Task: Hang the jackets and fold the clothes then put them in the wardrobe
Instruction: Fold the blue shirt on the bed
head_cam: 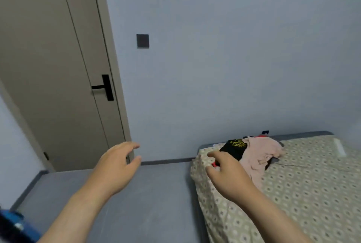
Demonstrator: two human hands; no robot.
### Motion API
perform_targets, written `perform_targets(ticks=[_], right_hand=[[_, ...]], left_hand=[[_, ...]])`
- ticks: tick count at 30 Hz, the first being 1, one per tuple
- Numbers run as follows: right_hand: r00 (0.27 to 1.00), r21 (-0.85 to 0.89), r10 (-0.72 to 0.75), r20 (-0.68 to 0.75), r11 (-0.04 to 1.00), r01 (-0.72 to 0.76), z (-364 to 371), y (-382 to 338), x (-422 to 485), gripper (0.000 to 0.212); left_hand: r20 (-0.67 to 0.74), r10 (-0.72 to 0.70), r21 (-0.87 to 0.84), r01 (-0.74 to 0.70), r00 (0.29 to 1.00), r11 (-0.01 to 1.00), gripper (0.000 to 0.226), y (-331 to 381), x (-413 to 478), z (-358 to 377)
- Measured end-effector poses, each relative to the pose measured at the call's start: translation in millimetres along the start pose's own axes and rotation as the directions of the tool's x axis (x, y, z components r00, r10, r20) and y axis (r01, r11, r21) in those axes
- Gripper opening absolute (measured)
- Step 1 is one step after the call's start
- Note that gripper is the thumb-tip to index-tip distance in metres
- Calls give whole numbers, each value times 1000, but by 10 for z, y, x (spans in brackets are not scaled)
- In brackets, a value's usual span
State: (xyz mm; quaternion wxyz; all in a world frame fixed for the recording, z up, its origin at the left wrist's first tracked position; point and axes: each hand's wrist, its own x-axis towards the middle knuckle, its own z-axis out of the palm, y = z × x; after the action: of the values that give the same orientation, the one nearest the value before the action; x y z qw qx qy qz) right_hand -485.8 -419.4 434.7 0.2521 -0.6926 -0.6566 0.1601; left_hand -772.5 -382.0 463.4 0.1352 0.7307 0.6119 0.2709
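Two bare forearms reach forward from the bottom of the view. The left hand (117, 166) hangs over the grey floor (156, 194), fingers loosely spread, its grip released and empty. The right hand (226, 174) is over the near corner of the bed (312, 184), fingers part-curled. A red scrap (214, 164) shows between its thumb and forefinger, but whether the grip has closed on it or only hovers in front of it cannot be told.

The pile of clothes (254, 152) lies on that corner of the bed, just beyond the right hand and slightly to its right. A black garment (235, 149) with yellow print sits at the near end, and a pink garment (263, 151) spreads beside it. The heap runs roughly left to right across the head of the bed, with the pink cloth trailing back toward the person. The right hand is plainly nearer; the left is well apart, off the mattress altogether, and would have to cross over to help.

A patterned beige sheet covers the bed, which stands against a pale blue wall (234, 47). To the left are a taupe door (48, 66) with a black handle (106, 87) and a dark wall switch (142, 41). No wardrobe is in view.
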Motion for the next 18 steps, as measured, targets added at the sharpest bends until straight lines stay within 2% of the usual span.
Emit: perform_targets(ticks=[4,10,18], right_hand=[[989,9,146,-6,989,-146,-274,804,-42,44],[948,44,317,37,947,-318,-581,1848,-35,45],[870,79,488,71,867,-492,-510,2765,529,47]], left_hand=[[96,89,-54,-84,991,995,36,519,267,670],[242,123,-97,-103,962,990,31,1027,575,1590],[373,115,-91,-87,921,992,28,1109,1428,2524]])
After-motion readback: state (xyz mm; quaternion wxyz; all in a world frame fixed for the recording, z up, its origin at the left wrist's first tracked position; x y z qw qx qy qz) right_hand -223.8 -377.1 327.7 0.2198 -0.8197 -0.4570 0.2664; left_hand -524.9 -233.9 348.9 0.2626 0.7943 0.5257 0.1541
